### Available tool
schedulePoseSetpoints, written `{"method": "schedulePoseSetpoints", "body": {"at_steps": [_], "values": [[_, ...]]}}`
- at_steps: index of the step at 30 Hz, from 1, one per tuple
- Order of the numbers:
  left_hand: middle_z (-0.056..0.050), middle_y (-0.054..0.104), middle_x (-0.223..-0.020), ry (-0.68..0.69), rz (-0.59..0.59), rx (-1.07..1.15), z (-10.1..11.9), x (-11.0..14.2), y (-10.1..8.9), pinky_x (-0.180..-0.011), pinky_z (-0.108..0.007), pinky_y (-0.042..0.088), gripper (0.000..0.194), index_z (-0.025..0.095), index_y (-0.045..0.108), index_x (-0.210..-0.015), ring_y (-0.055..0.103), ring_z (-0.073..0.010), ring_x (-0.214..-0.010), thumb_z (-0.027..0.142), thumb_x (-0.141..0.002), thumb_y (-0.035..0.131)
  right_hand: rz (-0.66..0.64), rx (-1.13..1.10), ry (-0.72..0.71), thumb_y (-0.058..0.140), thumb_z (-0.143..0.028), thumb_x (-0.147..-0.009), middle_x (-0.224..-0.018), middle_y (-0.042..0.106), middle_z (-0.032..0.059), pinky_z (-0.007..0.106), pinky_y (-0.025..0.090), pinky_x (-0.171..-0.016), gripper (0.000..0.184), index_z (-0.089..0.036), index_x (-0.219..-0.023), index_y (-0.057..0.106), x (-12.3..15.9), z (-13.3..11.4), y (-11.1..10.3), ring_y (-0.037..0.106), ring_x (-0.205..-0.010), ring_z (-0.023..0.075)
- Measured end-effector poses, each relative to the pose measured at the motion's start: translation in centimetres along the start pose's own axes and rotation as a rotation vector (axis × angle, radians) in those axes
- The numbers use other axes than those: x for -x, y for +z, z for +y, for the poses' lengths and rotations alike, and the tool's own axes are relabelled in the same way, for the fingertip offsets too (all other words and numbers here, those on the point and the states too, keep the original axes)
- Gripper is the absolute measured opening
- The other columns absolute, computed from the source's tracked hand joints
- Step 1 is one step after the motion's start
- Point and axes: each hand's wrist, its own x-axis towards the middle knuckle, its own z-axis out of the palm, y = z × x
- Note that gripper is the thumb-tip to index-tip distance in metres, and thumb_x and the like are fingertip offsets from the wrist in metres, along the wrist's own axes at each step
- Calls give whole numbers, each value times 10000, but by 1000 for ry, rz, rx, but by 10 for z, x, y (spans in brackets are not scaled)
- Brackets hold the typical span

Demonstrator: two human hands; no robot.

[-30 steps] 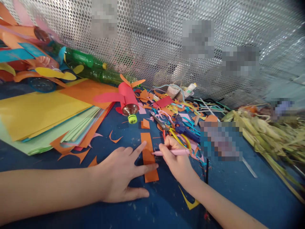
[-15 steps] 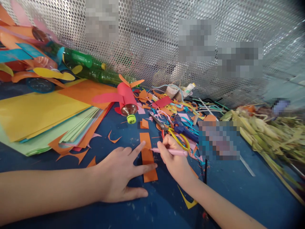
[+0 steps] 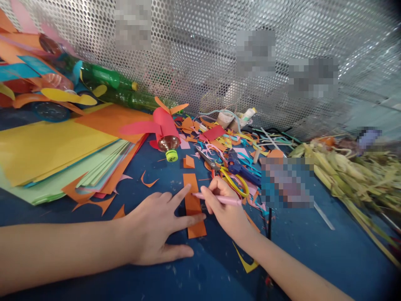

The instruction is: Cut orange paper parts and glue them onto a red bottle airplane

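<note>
Toward the cut-off near edge of the counter (image 3: 354, 251), an orange strip (image 3: 193, 205) is partly hidden by the left hand (image 3: 156, 230), fingers spread; a partly covered pink pen (image 3: 230, 200) is pinched by the right hand (image 3: 228, 215).

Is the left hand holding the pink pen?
No, the right hand holds the pink pen, while the left hand rests two fingers on the orange strip.

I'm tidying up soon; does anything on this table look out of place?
Multicoloured paper scraps lie strewn untidily around the yellow-handled metal scissors; the pale green leafy plant heap at right looks odd near paper.
</note>
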Motion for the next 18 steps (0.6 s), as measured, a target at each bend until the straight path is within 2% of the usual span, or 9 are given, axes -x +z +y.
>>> {"method": "schedulePoseSetpoints", "body": {"at_steps": [4,6,9,11,13,18], "values": [[-171,243,-1426,-28,20,11,0,0,2,-715,-476,454,567,408,333,-1324,573,-306,-888,627,-801,344,30,-26,-35,455,-292,-887,-579,469,-58,243,425,-594,200,-208,-710,413,1,-6,-2,476,-552,96],[-179,262,-1417,-14,22,17,0,1,1,-718,-478,454,590,402,279,-1350,574,-306,-888,622,-806,343,44,-45,-43,425,-292,-898,-568,451,-59,241,393,-563,221,-207,-695,398,1,-8,-3,454,-537,97],[-206,297,-1396,0,30,52,-3,2,0,-752,-490,449,680,326,161,-1403,562,-328,-945,621,-814,326,114,-54,-38,420,-266,-895,-537,420,-70,235,355,-524,204,-212,-703,379,2,-9,-5,423,-503,96],[-220,320,-1378,-13,36,72,-4,3,0,-774,-502,441,712,274,194,-1405,548,-349,-982,639,-805,315,162,-49,-58,446,-243,-877,-577,444,-63,235,349,-530,132,-215,-757,398,2,-8,-8,446,-538,102],[-212,326,-1374,-7,40,84,-5,4,0,-779,-509,437,693,281,282,-1378,550,-353,-981,657,-796,305,170,-16,-84,477,-227,-855,-621,462,-50,238,348,-544,103,-213,-772,419,2,-6,-12,458,-574,106],[-155,259,-1425,5,52,85,-2,3,2,-740,-479,448,627,363,371,-1320,572,-311,-903,669,-773,346,146,50,-79,481,-253,-859,-522,386,-69,230,296,-482,241,-206,-642,387,-2,-1,-15,373,-473,91]]}}
